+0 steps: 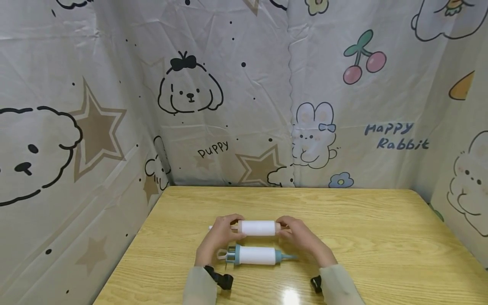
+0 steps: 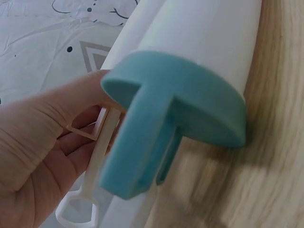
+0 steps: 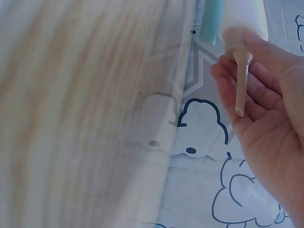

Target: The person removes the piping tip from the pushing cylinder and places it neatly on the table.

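In the head view a white-barrelled icing syringe with beige-pink ends point(image 1: 258, 228) lies level between both hands. My left hand point(image 1: 218, 235) grips its plunger end, where a pull ring and handle show in the left wrist view. At the other end my right hand point(image 3: 268, 90) pinches the nozzle end between thumb and fingers; the narrow beige nozzle point(image 3: 241, 90) points over the palm. A second icing syringe point(image 1: 257, 255), white with teal ends, lies nearer me on the table, untouched. Its teal end cap point(image 2: 175, 95) covers part of the left hand's grip in the left wrist view.
The wood-grain table point(image 1: 366, 237) stretches out on both sides and behind the syringes. Printed fabric point(image 1: 244, 93) hangs around it at the back and sides. Black bands with cameras point(image 1: 225, 280) sit on the wrists.
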`<state>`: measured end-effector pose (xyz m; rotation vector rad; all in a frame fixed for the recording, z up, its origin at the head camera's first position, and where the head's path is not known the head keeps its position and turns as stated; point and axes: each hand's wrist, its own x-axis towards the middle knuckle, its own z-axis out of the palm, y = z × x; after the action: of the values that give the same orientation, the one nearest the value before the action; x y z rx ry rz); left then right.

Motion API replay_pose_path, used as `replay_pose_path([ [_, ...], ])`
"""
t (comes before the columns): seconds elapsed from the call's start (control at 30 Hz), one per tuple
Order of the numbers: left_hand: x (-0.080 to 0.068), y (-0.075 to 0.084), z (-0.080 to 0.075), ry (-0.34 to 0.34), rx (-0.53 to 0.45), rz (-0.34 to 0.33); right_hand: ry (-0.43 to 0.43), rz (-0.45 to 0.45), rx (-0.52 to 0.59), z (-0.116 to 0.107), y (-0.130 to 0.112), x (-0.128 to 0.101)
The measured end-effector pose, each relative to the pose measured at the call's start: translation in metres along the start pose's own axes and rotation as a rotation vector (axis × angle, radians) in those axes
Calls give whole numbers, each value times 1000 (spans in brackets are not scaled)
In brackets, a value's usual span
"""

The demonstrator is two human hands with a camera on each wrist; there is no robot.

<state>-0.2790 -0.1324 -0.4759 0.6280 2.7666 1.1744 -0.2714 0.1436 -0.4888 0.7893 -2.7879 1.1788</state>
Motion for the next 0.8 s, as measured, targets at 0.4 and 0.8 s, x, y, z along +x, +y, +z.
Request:
replay_pose_path([
  [0.4,4,14,1,-4,69,99,70,-19,-3,-10,6,-17],
  [0.8,14,31,14,4,75,165,109,23,45,-27,10,-38],
])
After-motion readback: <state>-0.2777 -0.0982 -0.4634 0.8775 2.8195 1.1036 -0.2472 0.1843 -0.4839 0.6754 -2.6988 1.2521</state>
